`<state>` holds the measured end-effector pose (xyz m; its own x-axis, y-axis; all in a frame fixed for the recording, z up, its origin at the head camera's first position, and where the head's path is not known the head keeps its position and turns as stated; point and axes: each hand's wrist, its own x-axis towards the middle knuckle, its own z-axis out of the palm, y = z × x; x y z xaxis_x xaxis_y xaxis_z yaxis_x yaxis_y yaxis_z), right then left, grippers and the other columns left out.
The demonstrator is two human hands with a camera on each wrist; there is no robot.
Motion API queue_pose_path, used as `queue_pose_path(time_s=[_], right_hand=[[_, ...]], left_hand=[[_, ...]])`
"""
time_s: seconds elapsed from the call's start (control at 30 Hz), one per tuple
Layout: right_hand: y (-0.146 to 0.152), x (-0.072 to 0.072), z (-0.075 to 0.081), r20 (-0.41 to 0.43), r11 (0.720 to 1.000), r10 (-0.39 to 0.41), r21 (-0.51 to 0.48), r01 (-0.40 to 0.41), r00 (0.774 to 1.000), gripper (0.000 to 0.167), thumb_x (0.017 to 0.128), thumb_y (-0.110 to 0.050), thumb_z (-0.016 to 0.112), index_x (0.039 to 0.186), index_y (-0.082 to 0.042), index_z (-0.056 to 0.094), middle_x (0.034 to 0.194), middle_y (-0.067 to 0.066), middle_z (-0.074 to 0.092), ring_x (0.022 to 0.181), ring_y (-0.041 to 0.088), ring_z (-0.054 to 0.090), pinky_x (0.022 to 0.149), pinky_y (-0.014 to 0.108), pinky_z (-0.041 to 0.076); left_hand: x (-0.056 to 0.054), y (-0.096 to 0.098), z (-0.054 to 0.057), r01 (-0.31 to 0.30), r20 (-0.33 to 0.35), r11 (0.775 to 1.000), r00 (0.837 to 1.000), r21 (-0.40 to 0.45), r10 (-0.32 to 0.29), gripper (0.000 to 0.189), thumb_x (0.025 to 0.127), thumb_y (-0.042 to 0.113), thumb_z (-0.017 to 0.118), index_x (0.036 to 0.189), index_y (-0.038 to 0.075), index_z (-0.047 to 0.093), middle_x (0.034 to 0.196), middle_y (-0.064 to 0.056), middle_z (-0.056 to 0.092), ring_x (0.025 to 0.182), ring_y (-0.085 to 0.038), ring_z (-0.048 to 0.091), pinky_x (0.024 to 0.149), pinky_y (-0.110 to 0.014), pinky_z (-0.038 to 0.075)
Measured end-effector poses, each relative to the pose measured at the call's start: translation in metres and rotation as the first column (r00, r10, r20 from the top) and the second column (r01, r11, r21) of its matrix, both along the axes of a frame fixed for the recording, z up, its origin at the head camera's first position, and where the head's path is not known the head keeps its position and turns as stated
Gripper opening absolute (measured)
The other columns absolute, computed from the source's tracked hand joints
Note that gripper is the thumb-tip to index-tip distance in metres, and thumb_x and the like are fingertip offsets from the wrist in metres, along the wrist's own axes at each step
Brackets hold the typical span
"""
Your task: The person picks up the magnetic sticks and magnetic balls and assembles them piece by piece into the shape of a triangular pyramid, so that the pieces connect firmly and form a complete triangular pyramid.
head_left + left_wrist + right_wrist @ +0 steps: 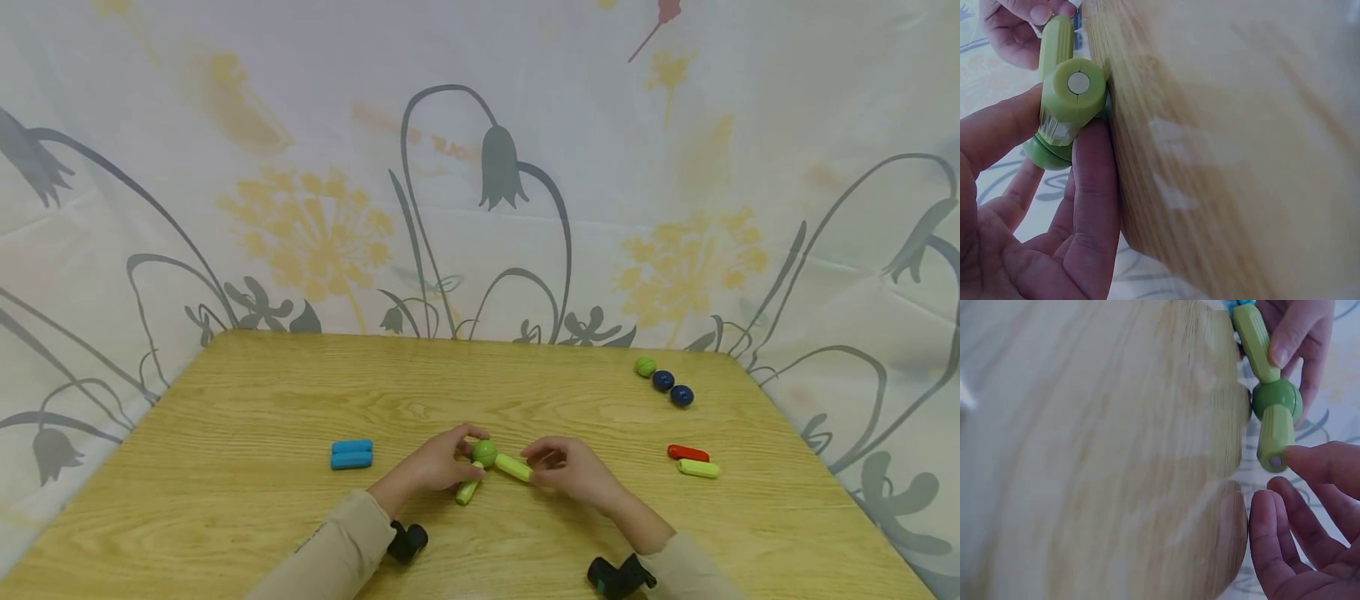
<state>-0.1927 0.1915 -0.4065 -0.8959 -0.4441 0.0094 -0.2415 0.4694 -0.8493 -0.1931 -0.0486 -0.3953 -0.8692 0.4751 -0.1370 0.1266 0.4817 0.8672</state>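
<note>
Near the front middle of the table, in the head view, a green ball point(484, 452) joins two light green magnetic rods. My left hand point(442, 461) pinches the nearer-left rod point(467, 492) between thumb and fingers, with fingers also around the ball. A round silvery disc shows in that rod's end point(1079, 83) in the left wrist view. The second rod point(513, 467) points right from the ball. My right hand point(573, 471) is at its outer end. In the right wrist view the right thumb point(1319, 461) touches that end, while the other fingers stand apart from it.
Two blue rods point(352, 454) lie side by side at the left. On the right are a red rod point(687, 453) and another light green rod point(698, 468). Farther back sit a green ball point(645, 367) and two dark blue balls point(672, 388). A flower-patterned cloth point(465, 250) hangs behind the wooden table point(247, 392).
</note>
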Motion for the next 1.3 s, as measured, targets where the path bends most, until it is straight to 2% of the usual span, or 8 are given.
queue_pose_path(time_s=[0.2, 0.43, 0.6, 0.73, 1.07, 1.3], right_hand=[[0.015, 0.0, 0.001, -0.011, 1.0, -0.006, -0.016, 0.006, 1.0, 0.028, 0.083, -0.005, 0.068, 0.108, 0.005, 0.064, 0.1, 0.014, 0.064, 0.086, 0.023, 0.059, 0.07, 0.03, 0.048], [0.033, -0.001, 0.0, -0.021, 0.998, -0.067, 0.022, 0.067, 0.998, 0.027, 0.083, -0.005, 0.068, 0.109, 0.002, 0.064, 0.1, 0.012, 0.063, 0.087, 0.023, 0.059, 0.07, 0.03, 0.049], [0.047, 0.001, 0.004, 0.006, 0.994, -0.114, 0.003, 0.114, 0.993, 0.028, 0.084, -0.005, 0.067, 0.11, 0.004, 0.062, 0.102, 0.014, 0.062, 0.088, 0.024, 0.058, 0.069, 0.031, 0.05], [0.058, 0.002, 0.008, -0.003, 0.99, -0.14, 0.0, 0.14, 0.99, 0.028, 0.085, -0.005, 0.067, 0.111, 0.005, 0.062, 0.103, 0.017, 0.061, 0.089, 0.025, 0.058, 0.069, 0.029, 0.05], [0.076, 0.002, 0.012, -0.048, 0.964, -0.262, 0.033, 0.263, 0.964, 0.027, 0.083, -0.003, 0.068, 0.108, 0.004, 0.063, 0.1, 0.015, 0.064, 0.087, 0.023, 0.06, 0.068, 0.027, 0.05], [0.09, -0.002, 0.013, -0.048, 0.953, -0.299, 0.031, 0.301, 0.953, 0.029, 0.084, -0.003, 0.067, 0.112, 0.006, 0.061, 0.103, 0.018, 0.063, 0.089, 0.023, 0.059, 0.069, 0.026, 0.05]], left_hand=[[0.0, 0.0, 0.0, 0.002, -0.004, 1.0, 1.0, -0.012, -0.002, 0.045, 0.086, 0.009, 0.068, 0.128, 0.007, 0.05, 0.107, -0.014, 0.054, 0.085, -0.022, 0.055, 0.061, -0.034, 0.047], [0.001, 0.0, 0.001, 0.007, -0.006, 1.0, 1.0, -0.008, -0.007, 0.046, 0.086, 0.008, 0.068, 0.128, 0.007, 0.05, 0.107, -0.015, 0.054, 0.083, -0.022, 0.055, 0.06, -0.033, 0.048], [0.0, 0.001, 0.001, 0.008, 0.0, 1.0, 1.0, 0.001, -0.008, 0.046, 0.086, 0.007, 0.068, 0.128, 0.006, 0.05, 0.106, -0.014, 0.054, 0.08, -0.02, 0.056, 0.058, -0.032, 0.048], [0.0, 0.001, 0.001, 0.005, 0.003, 1.0, 1.0, 0.003, -0.005, 0.046, 0.085, 0.007, 0.068, 0.128, 0.006, 0.05, 0.106, -0.014, 0.054, 0.079, -0.021, 0.056, 0.057, -0.033, 0.048], [0.001, 0.001, 0.0, -0.002, 0.009, 1.0, 1.0, 0.004, 0.002, 0.046, 0.085, 0.007, 0.068, 0.128, 0.006, 0.05, 0.106, -0.015, 0.054, 0.077, -0.02, 0.055, 0.057, -0.033, 0.048], [0.001, 0.001, 0.0, 0.001, 0.01, 1.0, 1.0, 0.014, -0.002, 0.046, 0.085, 0.007, 0.068, 0.127, 0.006, 0.05, 0.105, -0.015, 0.054, 0.077, -0.02, 0.055, 0.056, -0.033, 0.048]])
